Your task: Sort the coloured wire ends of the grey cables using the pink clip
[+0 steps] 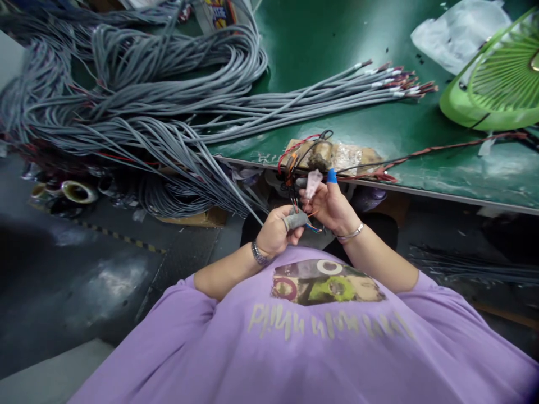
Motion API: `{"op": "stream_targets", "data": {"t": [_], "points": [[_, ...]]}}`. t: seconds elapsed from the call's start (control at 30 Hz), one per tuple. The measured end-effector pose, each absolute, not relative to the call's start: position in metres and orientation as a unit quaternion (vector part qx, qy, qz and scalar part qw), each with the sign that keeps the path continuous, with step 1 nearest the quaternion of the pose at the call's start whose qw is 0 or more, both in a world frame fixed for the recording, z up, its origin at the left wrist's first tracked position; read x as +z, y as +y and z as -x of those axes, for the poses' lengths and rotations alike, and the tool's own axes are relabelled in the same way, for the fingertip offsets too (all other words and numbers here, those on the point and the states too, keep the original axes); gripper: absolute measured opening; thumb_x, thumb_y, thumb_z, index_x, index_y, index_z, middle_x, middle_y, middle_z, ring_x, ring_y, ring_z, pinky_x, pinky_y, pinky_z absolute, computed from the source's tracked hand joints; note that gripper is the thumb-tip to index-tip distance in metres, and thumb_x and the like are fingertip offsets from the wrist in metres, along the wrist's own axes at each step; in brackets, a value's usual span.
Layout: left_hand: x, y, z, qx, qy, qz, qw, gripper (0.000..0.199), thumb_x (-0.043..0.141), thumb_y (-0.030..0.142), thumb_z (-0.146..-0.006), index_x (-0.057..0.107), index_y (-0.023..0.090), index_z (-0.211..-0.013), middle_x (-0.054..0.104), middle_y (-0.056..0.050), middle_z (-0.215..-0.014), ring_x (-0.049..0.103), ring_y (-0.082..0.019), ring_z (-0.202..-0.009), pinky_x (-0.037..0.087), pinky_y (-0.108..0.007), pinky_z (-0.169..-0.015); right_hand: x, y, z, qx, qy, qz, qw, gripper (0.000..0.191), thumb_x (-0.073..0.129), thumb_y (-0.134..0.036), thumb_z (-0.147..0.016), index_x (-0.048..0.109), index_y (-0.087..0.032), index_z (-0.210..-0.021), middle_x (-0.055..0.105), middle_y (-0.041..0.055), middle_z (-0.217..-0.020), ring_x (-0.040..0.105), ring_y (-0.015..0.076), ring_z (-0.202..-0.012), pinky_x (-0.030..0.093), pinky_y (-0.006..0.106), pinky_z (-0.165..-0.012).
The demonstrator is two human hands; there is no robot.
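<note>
Thin coloured wires (314,228) poke out of my left hand (275,231), closed around them in front of my body. A grey covering (296,220) is at its thumb. One grey cable (242,197) runs down from the bundle to this hand. Close by on the right, my right hand (332,209) has curled fingers, with an orange wire (312,213) at their tips; its exact grip is partly hidden. Blue tape (332,175) wraps its thumb, and a pale pink cover (313,184) sits on a finger. Dark and red wires (290,168) hang just beyond both hands.
Long grey cables (168,106) pile across the left of the green table (320,50), their stripped ends pointing right. A wrapped block (341,154) lies at the near edge. At right stand a green fan (497,84) and a plastic bag (461,33). Tape rolls (79,191) are below.
</note>
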State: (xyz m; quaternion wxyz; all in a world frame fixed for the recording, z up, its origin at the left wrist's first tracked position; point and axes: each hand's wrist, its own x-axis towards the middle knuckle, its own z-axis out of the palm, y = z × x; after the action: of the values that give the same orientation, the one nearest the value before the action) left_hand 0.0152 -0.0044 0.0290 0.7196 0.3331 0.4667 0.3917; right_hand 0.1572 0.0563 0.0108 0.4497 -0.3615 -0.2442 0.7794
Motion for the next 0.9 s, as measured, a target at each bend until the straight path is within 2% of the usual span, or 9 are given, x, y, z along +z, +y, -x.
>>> {"op": "stream_targets", "data": {"t": [0.13,0.2,0.3,0.37,0.47,0.73,0.9], "points": [[0.03,-0.009,-0.015,0.415,0.482,-0.348,0.689,0.037,0.079,0.046,-0.065,0.056,0.017,-0.069,0.055,0.005,-0.047,0.042,-0.006,-0.033,0.032,-0.018,-0.032,0.007,0.052,-0.166,0.798,-0.272,0.336,0.421,0.066,0.056,-0.084,-0.073,0.065,-0.02,-0.083,0.068,0.0033,-0.077,0.058,0.0122,-0.059,0.047,0.024,-0.053],[0.028,-0.009,-0.015,0.418,0.491,-0.36,0.674,0.038,0.079,0.047,-0.065,0.057,0.017,-0.069,0.056,0.005,-0.048,0.043,-0.006,-0.034,0.034,-0.018,-0.033,0.006,0.048,-0.172,0.806,-0.301,0.331,0.387,0.065,0.066,-0.082,-0.067,0.066,-0.019,-0.083,0.067,0.0032,-0.075,0.058,0.0121,-0.059,0.047,0.024,-0.053],[0.022,-0.008,-0.013,0.412,0.503,-0.383,0.656,0.036,0.077,0.046,-0.068,0.057,0.016,-0.069,0.057,0.004,-0.05,0.045,-0.006,-0.035,0.036,-0.018,-0.034,0.007,0.039,-0.178,0.797,-0.348,0.346,0.352,0.059,0.085,-0.066,-0.055,0.067,-0.017,-0.082,0.065,0.0012,-0.07,0.056,0.0109,-0.057,0.045,0.022,-0.051],[0.019,-0.008,-0.011,0.408,0.505,-0.4,0.647,0.034,0.076,0.044,-0.07,0.057,0.016,-0.068,0.057,0.004,-0.051,0.046,-0.005,-0.036,0.036,-0.017,-0.035,0.01,0.034,-0.178,0.775,-0.378,0.363,0.352,0.052,0.091,-0.053,-0.054,0.067,-0.016,-0.081,0.064,-0.0011,-0.067,0.053,0.009,-0.055,0.042,0.021,-0.049],[0.015,-0.009,-0.01,0.401,0.508,-0.418,0.637,0.03,0.073,0.04,-0.072,0.056,0.017,-0.066,0.057,0.004,-0.051,0.046,-0.005,-0.036,0.037,-0.017,-0.036,0.017,0.028,-0.175,0.749,-0.407,0.379,0.361,0.044,0.093,-0.043,-0.054,0.067,-0.017,-0.079,0.062,-0.0031,-0.065,0.049,0.0073,-0.053,0.04,0.02,-0.048],[0.013,-0.011,-0.009,0.396,0.505,-0.44,0.628,0.024,0.072,0.036,-0.073,0.058,0.016,-0.07,0.057,0.005,-0.052,0.048,-0.005,-0.037,0.037,-0.017,-0.036,0.019,0.024,-0.171,0.722,-0.43,0.398,0.369,0.038,0.088,-0.043,-0.06,0.066,-0.017,-0.075,0.059,-0.0039,-0.061,0.046,0.007,-0.05,0.038,0.021,-0.046],[0.014,-0.014,-0.01,0.4,0.5,-0.436,0.633,0.021,0.069,0.033,-0.075,0.057,0.017,-0.069,0.057,0.005,-0.052,0.047,-0.005,-0.036,0.036,-0.016,-0.036,0.02,0.023,-0.17,0.708,-0.44,0.412,0.369,0.03,0.085,-0.036,-0.061,0.065,-0.017,-0.072,0.058,-0.0033,-0.058,0.046,0.0083,-0.051,0.038,0.022,-0.047]]}}
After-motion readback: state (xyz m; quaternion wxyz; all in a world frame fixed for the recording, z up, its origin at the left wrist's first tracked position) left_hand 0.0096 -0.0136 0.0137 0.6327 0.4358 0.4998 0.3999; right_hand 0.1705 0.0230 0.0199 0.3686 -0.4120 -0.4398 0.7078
